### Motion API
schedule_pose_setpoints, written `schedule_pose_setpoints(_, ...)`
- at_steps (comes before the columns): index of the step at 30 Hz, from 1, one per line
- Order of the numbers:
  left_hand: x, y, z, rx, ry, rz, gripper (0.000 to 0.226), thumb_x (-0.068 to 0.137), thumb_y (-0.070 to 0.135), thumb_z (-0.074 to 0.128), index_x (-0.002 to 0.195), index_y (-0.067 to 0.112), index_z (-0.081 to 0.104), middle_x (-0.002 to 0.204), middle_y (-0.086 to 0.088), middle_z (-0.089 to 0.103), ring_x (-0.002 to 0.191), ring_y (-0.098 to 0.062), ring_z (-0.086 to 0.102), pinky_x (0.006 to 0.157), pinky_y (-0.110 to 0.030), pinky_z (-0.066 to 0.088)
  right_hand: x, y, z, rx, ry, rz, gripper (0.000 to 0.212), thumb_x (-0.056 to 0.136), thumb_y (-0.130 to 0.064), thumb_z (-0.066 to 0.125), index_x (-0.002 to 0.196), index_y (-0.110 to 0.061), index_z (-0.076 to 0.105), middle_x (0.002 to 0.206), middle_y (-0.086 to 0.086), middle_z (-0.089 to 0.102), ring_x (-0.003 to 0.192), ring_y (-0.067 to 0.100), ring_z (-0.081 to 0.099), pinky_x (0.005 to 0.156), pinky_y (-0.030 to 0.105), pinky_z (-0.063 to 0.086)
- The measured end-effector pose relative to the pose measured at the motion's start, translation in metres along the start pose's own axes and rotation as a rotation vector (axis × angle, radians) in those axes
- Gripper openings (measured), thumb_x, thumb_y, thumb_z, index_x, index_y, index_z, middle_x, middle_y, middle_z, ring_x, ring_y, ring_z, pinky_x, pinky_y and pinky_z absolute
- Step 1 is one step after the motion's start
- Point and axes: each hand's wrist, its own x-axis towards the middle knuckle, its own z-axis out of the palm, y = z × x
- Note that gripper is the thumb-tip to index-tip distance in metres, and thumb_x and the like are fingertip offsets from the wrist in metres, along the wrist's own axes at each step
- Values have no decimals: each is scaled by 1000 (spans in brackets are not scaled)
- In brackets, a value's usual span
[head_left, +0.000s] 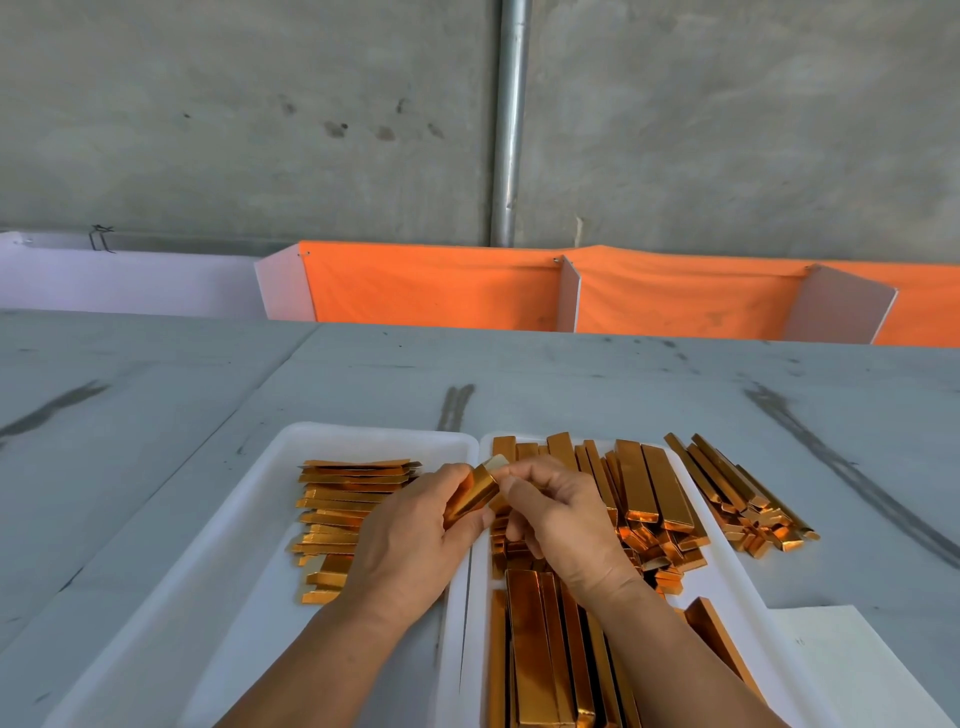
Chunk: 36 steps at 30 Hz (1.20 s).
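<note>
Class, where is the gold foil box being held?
Centre of head view: left hand and right hand hold the gold box where two white trays meet.

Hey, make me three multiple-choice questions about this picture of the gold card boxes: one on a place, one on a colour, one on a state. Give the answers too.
1. Where does the loose pile of gold strips lie?
A. on the table, right of the right white tray
B. on the floor
C. in a bag

2. What colour is the cloth behind the table?
A. blue
B. orange
C. green

3. How is the folded gold box held?
A. lying loose in a tray
B. between both hands
C. clamped in a vice

Answers:
1 A, the strips rest on the grey tabletop just outside that tray's rim.
2 B, the cloth is bright orange.
3 B, the left hand grips it while the right hand pinches its end.
</note>
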Motion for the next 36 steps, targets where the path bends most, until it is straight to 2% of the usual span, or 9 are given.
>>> schedule_pose_setpoints(2,0,0,1,2,-2,8,27,89,54,57,107,34,52,81,13,54,71,-5,53,58,-12,34,0,0,1,-12,10,4,19,99,-6,54,95,-10,73,87,5,61,48,6,53,44,13,40)
schedule_pose_setpoints(5,1,1,2,5,-3,22,29,89,53,57,110,34,53,85,14,55,74,-5,55,62,-12,39,0,0,1,-34,28,8,22,101,-11,52,93,-17,72,58,-5,61,43,5,51,42,13,38)
schedule_pose_setpoints(7,1,1,2,17,-9,29,30,89,54,57,112,35,53,87,15,55,75,-5,55,61,-11,37,1,1,1,-60,60,4,22,101,-12,52,94,-19,72,53,-8,60,42,5,51,42,13,38)
schedule_pose_setpoints(15,1,0,2,25,-10,40,32,88,54,58,114,36,54,88,17,56,76,-3,55,61,-10,37,2,4,1,-110,125,10,16,97,-12,61,91,-22,72,67,-9,69,46,6,56,48,16,45)
schedule_pose_setpoints(21,1,0,2,35,-18,41,35,88,56,57,116,36,53,92,17,57,80,-4,55,66,-12,43,5,7,1,-123,133,8,15,94,-10,64,93,-24,68,62,-9,67,46,6,57,50,19,50)
schedule_pose_setpoints(25,1,1,2,55,-22,45,36,88,56,56,118,36,51,94,17,57,81,-5,56,67,-12,43,5,9,-1,-180,130,-34,14,94,-12,64,97,-26,62,55,-9,62,46,9,58,58,23,57)
schedule_pose_setpoints(31,0,2,1,92,-21,66,32,89,54,56,116,36,53,93,15,57,80,-6,55,66,-13,40,6,11,-2,-293,146,-57,22,95,-15,64,96,-36,59,67,-4,66,52,3,60,54,16,50)
schedule_pose_setpoints(36,-1,1,2,97,-18,65,31,90,53,56,116,36,52,94,15,57,81,-6,54,67,-13,40,2,11,-2,-333,129,-115,27,96,-13,63,91,-40,64,75,1,65,56,8,57,55,29,57)
